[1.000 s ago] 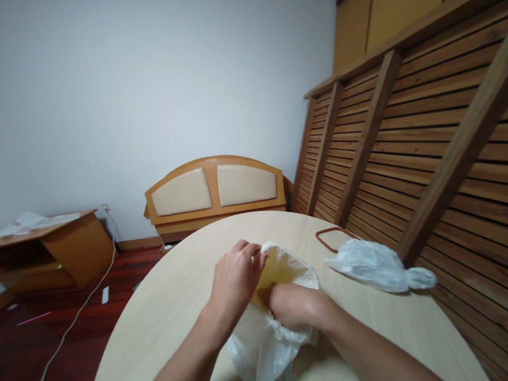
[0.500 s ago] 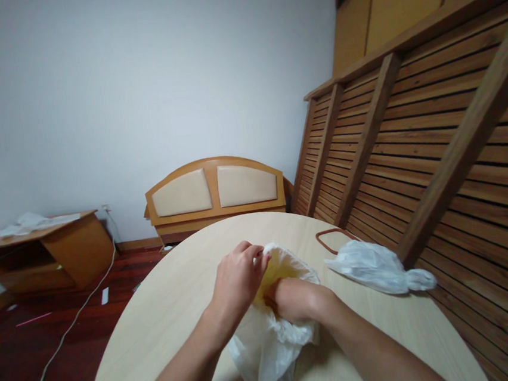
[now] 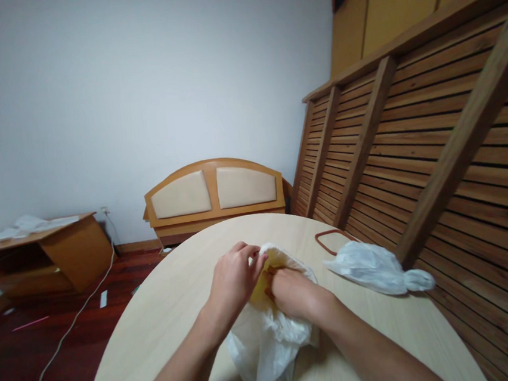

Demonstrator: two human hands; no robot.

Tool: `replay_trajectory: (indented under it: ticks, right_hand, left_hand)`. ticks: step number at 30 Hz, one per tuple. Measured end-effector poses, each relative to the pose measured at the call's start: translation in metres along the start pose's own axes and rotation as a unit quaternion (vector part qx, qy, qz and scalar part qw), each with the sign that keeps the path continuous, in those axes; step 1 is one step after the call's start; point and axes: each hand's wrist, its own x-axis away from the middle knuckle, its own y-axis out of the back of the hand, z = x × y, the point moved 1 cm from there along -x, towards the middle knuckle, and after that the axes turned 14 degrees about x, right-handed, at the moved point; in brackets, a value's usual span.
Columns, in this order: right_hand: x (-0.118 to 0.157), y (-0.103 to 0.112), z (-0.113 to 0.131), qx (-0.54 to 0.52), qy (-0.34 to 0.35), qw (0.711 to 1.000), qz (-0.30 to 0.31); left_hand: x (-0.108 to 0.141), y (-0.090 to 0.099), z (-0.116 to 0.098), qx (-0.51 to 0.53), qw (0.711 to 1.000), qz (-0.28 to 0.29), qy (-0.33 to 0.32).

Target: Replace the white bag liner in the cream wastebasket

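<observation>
A thin white plastic bag (image 3: pixel 263 354) stands on the table with its mouth gathered open, and something yellow (image 3: pixel 258 292) shows inside the mouth. My left hand (image 3: pixel 235 276) is closed in a pinch on the far left part of the bag's rim. Reaching in from the right, my right hand (image 3: pixel 293 291) is partly inside the mouth. Its bent fingers lie near the yellow surface, but the fingertips are hidden, so whether it holds anything cannot be made out.
Right of my hands lies a knotted white plastic bag (image 3: pixel 373 266) beside a brown loop-shaped handle (image 3: pixel 326 242). The round table (image 3: pixel 171 318) carries them all. A slatted wooden frame (image 3: pixel 413 163) leans along the right. Behind are a padded headboard (image 3: pixel 212 179) and, left, a low cabinet (image 3: pixel 80 249).
My right hand has drawn up slightly within the bag's mouth, so more of its back and fingers shows. The left hand keeps its pinch on the rim.
</observation>
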Motion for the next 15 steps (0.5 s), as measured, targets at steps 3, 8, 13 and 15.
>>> replay_trajectory:
  ticks: [3, 8, 13, 15]
  right_hand:
    - [0.004, 0.005, 0.001, -0.011, -0.012, 1.0, -0.027]
    - [-0.003, 0.008, 0.004, -0.051, -0.018, 0.994, -0.094]
    - [-0.01, 0.003, 0.008, -0.066, -0.012, 0.994, -0.082]
    - [-0.007, 0.005, 0.008, -0.071, -0.019, 0.994, -0.083]
  left_hand:
    - [-0.001, 0.001, 0.005, 0.01, 1.0, -0.012, -0.007]
    - [-0.001, 0.001, 0.002, 0.019, 1.0, 0.002, -0.01]
    - [-0.001, 0.003, 0.002, 0.021, 1.0, 0.001, -0.005]
    - [-0.002, 0.004, 0.006, 0.028, 1.0, -0.008, -0.008]
